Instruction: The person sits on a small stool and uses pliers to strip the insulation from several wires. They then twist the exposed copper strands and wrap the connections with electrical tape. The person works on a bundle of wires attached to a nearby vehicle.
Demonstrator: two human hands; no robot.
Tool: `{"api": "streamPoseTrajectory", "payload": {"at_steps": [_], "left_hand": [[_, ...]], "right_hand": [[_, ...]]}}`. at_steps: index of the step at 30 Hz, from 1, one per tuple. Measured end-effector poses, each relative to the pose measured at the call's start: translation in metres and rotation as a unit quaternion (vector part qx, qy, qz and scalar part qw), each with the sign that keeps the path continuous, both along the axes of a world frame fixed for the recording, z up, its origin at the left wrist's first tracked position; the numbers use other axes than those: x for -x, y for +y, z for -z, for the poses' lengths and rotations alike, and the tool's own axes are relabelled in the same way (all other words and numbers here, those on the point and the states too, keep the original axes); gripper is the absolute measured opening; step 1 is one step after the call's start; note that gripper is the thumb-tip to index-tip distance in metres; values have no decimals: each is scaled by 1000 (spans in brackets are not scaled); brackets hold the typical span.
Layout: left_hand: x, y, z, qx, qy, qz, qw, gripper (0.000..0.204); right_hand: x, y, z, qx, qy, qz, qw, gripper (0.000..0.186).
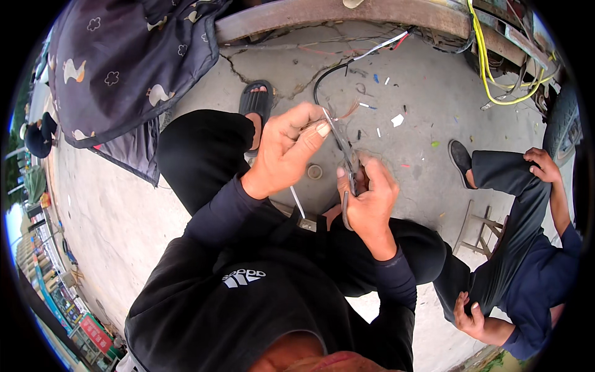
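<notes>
My left hand (pixel 288 142) is closed, thumb against fingers, on a thin wire whose fanned bare copper strands (pixel 349 111) stick out past the fingertips. A white wire end (pixel 297 201) hangs below this hand. My right hand (pixel 373 197) grips a hand tool with long grey metal jaws (pixel 343 141) and a dark curved handle; it looks like scissors or long pliers, but I cannot tell which. The jaw tips meet the wire at my left fingertips. Beyond them a black cable (pixel 317 85) curves over the ground, with white and red wires (pixel 396 40) at its far end.
Wire scraps and a white chip (pixel 397 120) litter the concrete, near a small ring-shaped object (pixel 315 172). A rusty beam (pixel 347 18) crosses the far side; yellow hose or cable (pixel 486 74) hangs at right. Another person (pixel 527 260) sits right, by a small stool (pixel 480 229). A patterned cover (pixel 124 68) hangs left.
</notes>
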State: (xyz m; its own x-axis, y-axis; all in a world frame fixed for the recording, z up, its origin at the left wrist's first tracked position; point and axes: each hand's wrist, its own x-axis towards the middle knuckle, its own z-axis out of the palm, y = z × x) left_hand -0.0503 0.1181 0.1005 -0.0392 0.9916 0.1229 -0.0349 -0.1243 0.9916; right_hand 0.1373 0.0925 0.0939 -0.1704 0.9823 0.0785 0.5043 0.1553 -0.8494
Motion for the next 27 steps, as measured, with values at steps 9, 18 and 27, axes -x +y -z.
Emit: {"api": "streamPoseTrajectory", "payload": {"at_steps": [9, 18, 27], "left_hand": [[-5, -3, 14, 94, -93, 18, 991, 22], [6, -21, 4, 104, -77, 5, 992, 20], [34, -42, -32, 144, -226, 45, 963, 30]], "right_hand": [[-12, 6, -3, 248, 222, -12, 943, 40], [-23, 13, -19, 168, 126, 152, 966, 41], [-3, -36, 203, 204, -242, 70, 946, 37]]}}
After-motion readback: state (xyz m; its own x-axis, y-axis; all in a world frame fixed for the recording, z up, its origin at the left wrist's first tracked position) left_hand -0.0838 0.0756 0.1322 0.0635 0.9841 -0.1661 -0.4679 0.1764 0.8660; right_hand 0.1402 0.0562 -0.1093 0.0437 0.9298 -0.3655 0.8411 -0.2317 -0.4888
